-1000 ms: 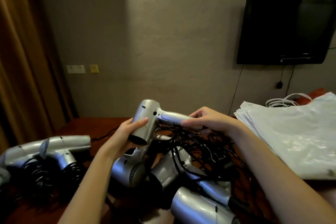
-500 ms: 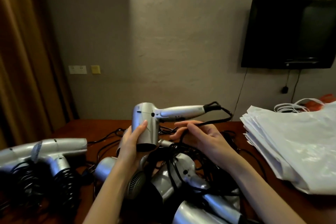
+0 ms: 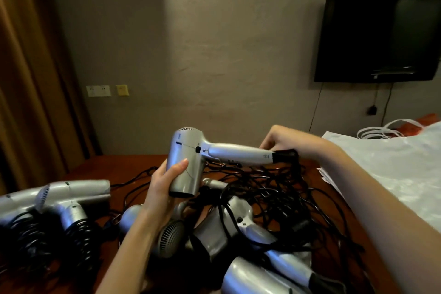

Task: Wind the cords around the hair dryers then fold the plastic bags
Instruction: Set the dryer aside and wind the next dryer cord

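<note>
My left hand grips the barrel of a silver hair dryer, held above the table with its handle pointing right. My right hand is behind the end of that handle, at the black cord collar; its fingers are mostly hidden, so its grip is unclear. The black cord hangs from the collar into a tangle of cords. Several more silver dryers lie in the tangle below. Two dryers with coiled cords lie at the left. A stack of white plastic bags sits at the right.
Everything rests on a dark red-brown wooden table. A black TV hangs on the wall at the right with wires below it. A brown curtain hangs at the left. White bag handles loop behind the bag stack.
The held dryer has risen slightly and my right hand has moved from under the handle, where it held the cord, up and right to the handle's cord end.
</note>
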A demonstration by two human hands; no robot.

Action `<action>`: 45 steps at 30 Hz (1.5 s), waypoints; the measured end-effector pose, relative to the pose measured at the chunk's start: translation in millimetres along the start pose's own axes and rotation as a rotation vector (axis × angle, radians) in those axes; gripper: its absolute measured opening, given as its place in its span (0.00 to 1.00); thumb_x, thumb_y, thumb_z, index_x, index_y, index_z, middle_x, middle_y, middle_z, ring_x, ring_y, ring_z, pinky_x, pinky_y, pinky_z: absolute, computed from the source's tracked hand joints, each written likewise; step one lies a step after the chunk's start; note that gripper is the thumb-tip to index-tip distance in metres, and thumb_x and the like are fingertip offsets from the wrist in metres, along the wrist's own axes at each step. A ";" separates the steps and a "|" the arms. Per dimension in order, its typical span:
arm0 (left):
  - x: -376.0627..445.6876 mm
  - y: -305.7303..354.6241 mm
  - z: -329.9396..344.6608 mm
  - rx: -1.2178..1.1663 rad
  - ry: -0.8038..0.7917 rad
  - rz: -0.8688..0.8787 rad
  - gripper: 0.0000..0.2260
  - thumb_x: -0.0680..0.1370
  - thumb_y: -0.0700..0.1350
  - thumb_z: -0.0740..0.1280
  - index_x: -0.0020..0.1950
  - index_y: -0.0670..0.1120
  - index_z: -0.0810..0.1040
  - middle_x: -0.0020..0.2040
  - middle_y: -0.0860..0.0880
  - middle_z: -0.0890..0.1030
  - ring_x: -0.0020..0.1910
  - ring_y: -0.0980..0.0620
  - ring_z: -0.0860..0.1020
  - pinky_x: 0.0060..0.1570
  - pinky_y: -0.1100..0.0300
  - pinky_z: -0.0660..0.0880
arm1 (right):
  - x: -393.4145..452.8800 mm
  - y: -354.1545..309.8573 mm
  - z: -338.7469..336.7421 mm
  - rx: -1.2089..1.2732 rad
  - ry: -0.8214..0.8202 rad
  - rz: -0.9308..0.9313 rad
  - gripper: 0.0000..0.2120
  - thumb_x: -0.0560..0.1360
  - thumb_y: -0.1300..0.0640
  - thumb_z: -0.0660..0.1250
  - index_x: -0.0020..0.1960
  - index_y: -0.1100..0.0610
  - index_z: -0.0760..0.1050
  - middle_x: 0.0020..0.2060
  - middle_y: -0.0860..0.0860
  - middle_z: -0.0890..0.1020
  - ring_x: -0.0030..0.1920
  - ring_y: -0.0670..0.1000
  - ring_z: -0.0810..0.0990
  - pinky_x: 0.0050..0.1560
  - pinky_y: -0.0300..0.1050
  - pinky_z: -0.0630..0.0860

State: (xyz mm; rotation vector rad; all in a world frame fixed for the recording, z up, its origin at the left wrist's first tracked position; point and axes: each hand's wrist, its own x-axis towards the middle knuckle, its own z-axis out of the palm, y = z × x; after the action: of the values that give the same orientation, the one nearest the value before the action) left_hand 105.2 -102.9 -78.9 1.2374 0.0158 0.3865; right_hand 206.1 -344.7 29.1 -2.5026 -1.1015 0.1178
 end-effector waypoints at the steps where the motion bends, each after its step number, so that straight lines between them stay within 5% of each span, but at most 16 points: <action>1: 0.4 -1.4 0.8 0.035 0.012 0.045 0.31 0.61 0.56 0.75 0.60 0.42 0.78 0.49 0.36 0.81 0.43 0.41 0.81 0.39 0.53 0.77 | 0.7 2.3 -7.4 -0.042 0.030 0.024 0.09 0.71 0.55 0.70 0.37 0.61 0.82 0.27 0.50 0.69 0.29 0.44 0.65 0.32 0.43 0.62; 6: -2.4 -4.7 9.2 0.163 0.076 0.184 0.27 0.60 0.59 0.73 0.56 0.50 0.79 0.47 0.44 0.85 0.44 0.45 0.84 0.38 0.53 0.79 | -21.9 -8.1 -21.5 0.091 0.131 0.096 0.10 0.75 0.56 0.66 0.39 0.55 0.83 0.25 0.51 0.70 0.27 0.49 0.66 0.26 0.40 0.64; 8: -2.5 -6.1 9.3 0.177 0.107 0.209 0.25 0.61 0.60 0.73 0.55 0.53 0.79 0.47 0.45 0.85 0.45 0.45 0.84 0.41 0.51 0.79 | -30.2 -10.0 -9.3 0.085 0.210 0.040 0.12 0.79 0.56 0.61 0.46 0.56 0.83 0.33 0.56 0.79 0.34 0.54 0.74 0.36 0.44 0.71; 14: -2.4 -5.7 6.2 0.089 0.192 0.183 0.29 0.59 0.60 0.74 0.56 0.49 0.79 0.47 0.44 0.84 0.44 0.45 0.83 0.40 0.51 0.78 | -38.3 2.1 45.8 0.121 0.431 -0.163 0.11 0.81 0.62 0.58 0.58 0.49 0.73 0.35 0.44 0.74 0.33 0.39 0.73 0.35 0.33 0.66; 18: -2.0 -4.3 7.4 0.037 0.209 0.163 0.18 0.69 0.52 0.74 0.55 0.46 0.79 0.42 0.46 0.84 0.38 0.49 0.83 0.36 0.55 0.79 | -30.4 9.7 73.2 -0.016 0.612 -0.292 0.17 0.80 0.62 0.61 0.68 0.59 0.71 0.41 0.41 0.73 0.36 0.40 0.75 0.39 0.28 0.70; 20: -1.4 -3.4 8.2 -0.009 0.211 0.132 0.11 0.74 0.46 0.70 0.55 0.45 0.78 0.38 0.46 0.84 0.35 0.50 0.82 0.35 0.56 0.79 | -28.7 9.2 77.8 -0.057 0.701 -0.377 0.17 0.78 0.62 0.65 0.66 0.61 0.74 0.42 0.41 0.74 0.33 0.39 0.76 0.41 0.25 0.70; 23: -2.2 -3.3 10.2 -0.031 0.203 0.112 0.15 0.70 0.49 0.69 0.54 0.45 0.79 0.40 0.44 0.84 0.38 0.47 0.82 0.40 0.53 0.77 | -23.8 8.6 78.9 -0.046 0.778 -0.469 0.14 0.76 0.59 0.67 0.60 0.63 0.79 0.41 0.40 0.77 0.34 0.38 0.77 0.44 0.28 0.74; 27: -2.5 -1.5 8.6 -0.080 0.165 0.079 0.11 0.73 0.46 0.68 0.54 0.43 0.77 0.34 0.47 0.84 0.31 0.51 0.83 0.28 0.59 0.78 | -21.2 11.6 75.8 0.187 0.610 -0.462 0.15 0.77 0.58 0.64 0.63 0.58 0.77 0.41 0.44 0.81 0.31 0.44 0.81 0.42 0.34 0.77; 31: -2.3 -1.9 10.0 -0.082 0.137 0.055 0.29 0.63 0.52 0.75 0.60 0.40 0.77 0.43 0.41 0.83 0.38 0.45 0.81 0.32 0.57 0.78 | -30.0 13.9 70.8 0.796 0.373 -0.309 0.09 0.74 0.58 0.67 0.50 0.56 0.84 0.37 0.59 0.84 0.29 0.55 0.81 0.34 0.43 0.79; 33: -5.0 -4.2 15.3 -0.075 0.101 0.033 0.35 0.61 0.56 0.75 0.62 0.38 0.77 0.45 0.38 0.80 0.40 0.44 0.80 0.34 0.57 0.77 | -31.3 19.3 68.4 0.790 0.258 -0.204 0.10 0.74 0.52 0.68 0.45 0.58 0.84 0.34 0.59 0.84 0.26 0.53 0.79 0.28 0.38 0.75; 36: -8.4 -5.4 20.4 -0.066 0.014 -0.014 0.27 0.65 0.53 0.73 0.57 0.37 0.77 0.40 0.40 0.80 0.34 0.47 0.80 0.30 0.59 0.77 | -37.3 24.6 60.5 0.558 0.162 -0.043 0.24 0.69 0.36 0.69 0.36 0.58 0.83 0.23 0.51 0.78 0.20 0.46 0.70 0.23 0.34 0.64; 39: -10.8 -3.4 22.5 -0.022 -0.055 -0.007 0.25 0.62 0.53 0.73 0.53 0.41 0.77 0.36 0.43 0.81 0.31 0.47 0.81 0.27 0.60 0.76 | -45.6 31.8 48.8 0.346 0.141 -0.022 0.20 0.71 0.42 0.71 0.25 0.50 0.77 0.19 0.42 0.71 0.23 0.40 0.68 0.29 0.30 0.63; 41: -11.4 -2.9 22.2 0.020 -0.057 0.038 0.27 0.59 0.55 0.73 0.53 0.42 0.77 0.35 0.44 0.81 0.30 0.46 0.81 0.26 0.59 0.76 | -49.3 38.6 40.8 0.326 0.132 -0.102 0.21 0.71 0.46 0.73 0.28 0.58 0.74 0.23 0.46 0.71 0.28 0.42 0.67 0.32 0.36 0.64; 43: -11.2 -3.6 22.3 0.051 -0.045 0.073 0.26 0.58 0.55 0.73 0.52 0.44 0.77 0.35 0.45 0.82 0.30 0.47 0.80 0.26 0.57 0.76 | -49.9 45.2 37.0 0.398 0.134 -0.114 0.28 0.67 0.45 0.70 0.39 0.73 0.74 0.30 0.62 0.74 0.34 0.48 0.69 0.36 0.43 0.65; 45: -11.2 -4.6 23.9 0.083 -0.039 0.096 0.25 0.59 0.55 0.72 0.52 0.45 0.78 0.36 0.47 0.82 0.31 0.48 0.80 0.29 0.56 0.76 | -49.9 46.3 31.5 0.519 0.138 -0.096 0.24 0.67 0.48 0.72 0.44 0.72 0.77 0.32 0.60 0.77 0.35 0.48 0.74 0.34 0.40 0.70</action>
State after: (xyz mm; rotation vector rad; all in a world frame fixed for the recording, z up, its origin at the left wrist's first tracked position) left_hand 101.2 -129.4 -77.3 1.3305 -0.0618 0.4491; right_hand 196.5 -398.6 -22.1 -1.9644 -0.9821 0.1756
